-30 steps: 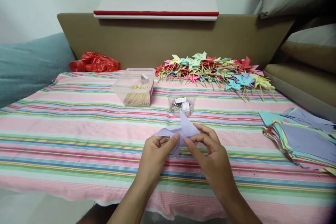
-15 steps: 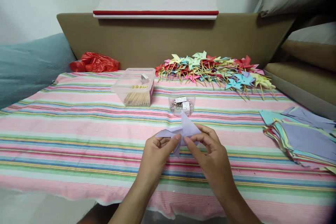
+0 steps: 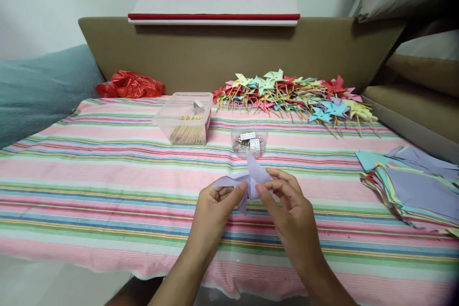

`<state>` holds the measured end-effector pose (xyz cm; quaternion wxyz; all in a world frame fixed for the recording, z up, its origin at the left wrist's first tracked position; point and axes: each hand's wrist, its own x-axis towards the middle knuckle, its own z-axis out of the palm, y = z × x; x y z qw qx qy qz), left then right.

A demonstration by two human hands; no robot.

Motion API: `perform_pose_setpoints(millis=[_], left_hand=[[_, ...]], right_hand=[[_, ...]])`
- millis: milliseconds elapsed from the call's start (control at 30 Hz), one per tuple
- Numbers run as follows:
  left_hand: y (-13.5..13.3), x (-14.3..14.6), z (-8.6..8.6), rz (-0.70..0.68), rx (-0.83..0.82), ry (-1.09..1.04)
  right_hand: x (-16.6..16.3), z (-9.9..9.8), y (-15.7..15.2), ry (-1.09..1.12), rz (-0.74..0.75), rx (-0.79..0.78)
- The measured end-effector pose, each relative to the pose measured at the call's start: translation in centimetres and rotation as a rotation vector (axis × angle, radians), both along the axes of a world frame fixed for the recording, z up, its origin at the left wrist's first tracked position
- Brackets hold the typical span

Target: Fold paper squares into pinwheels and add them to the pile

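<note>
A lilac paper piece (image 3: 251,175), partly folded with pointed flaps, is held just above the striped cloth at the middle. My left hand (image 3: 211,213) pinches its left side with thumb and fingers closed. My right hand (image 3: 292,215) pinches its right side, fingers curled round a flap. Just behind the paper stands a small clear tub of metal pins (image 3: 248,142).
A clear box of wooden sticks (image 3: 186,118) stands at the back left of the striped tablecloth (image 3: 107,177). A heap of finished coloured pinwheels (image 3: 294,98) lies at the back. A stack of coloured paper squares (image 3: 416,186) sits at the right. A red plastic bag (image 3: 131,85) lies far left.
My right fingers have shifted slightly on the paper, folding a flap inward. The paper and both hands stay in the same place.
</note>
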<state>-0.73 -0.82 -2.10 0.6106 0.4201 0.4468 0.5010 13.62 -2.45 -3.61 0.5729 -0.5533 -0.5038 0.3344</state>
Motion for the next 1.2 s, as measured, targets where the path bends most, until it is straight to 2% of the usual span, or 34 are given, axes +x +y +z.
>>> perform_pose_setpoints(millis=[467,767,1200], left_hand=[[0.0,-0.1,-0.1,-0.009,0.006,0.002],[-0.1,0.2,0.0,-0.021,0.004,-0.009],[-0.1,0.3,0.0,0.017,0.008,-0.023]], right_hand=[[-0.1,0.0,-0.1,-0.023,0.037,0.025],[-0.1,-1.1,0.6,-0.025,-0.012,0.041],[-0.9,-0.5,0.1,-0.016,-0.061,0.066]])
